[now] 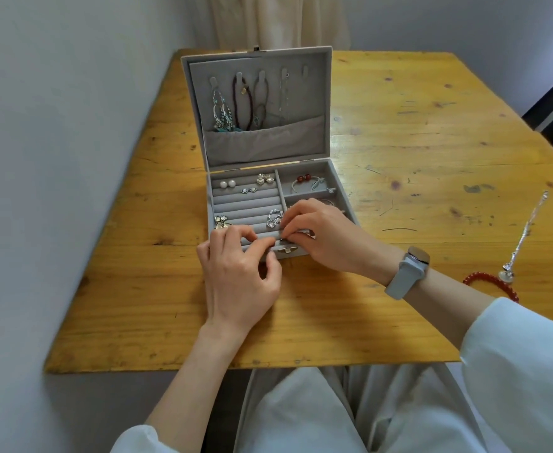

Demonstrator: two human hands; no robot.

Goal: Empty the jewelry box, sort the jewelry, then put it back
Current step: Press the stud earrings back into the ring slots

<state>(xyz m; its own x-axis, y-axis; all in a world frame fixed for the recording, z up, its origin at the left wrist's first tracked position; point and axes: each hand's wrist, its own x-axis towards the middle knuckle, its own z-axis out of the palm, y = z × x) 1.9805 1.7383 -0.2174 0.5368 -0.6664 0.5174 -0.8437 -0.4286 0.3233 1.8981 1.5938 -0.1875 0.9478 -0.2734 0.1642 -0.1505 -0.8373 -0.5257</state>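
Where ridged velvet rolls (pixel 245 204): curled hands.

matt grey velvet-like jewelry box (pixel 322 106) (shiny metal clasp (pixel 287 249)) on glossy, scuffed wood table (pixel 431 132).

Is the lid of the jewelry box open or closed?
Open. The lid stands upright behind the jewelry box, so its hanging necklaces and the box's compartments show.
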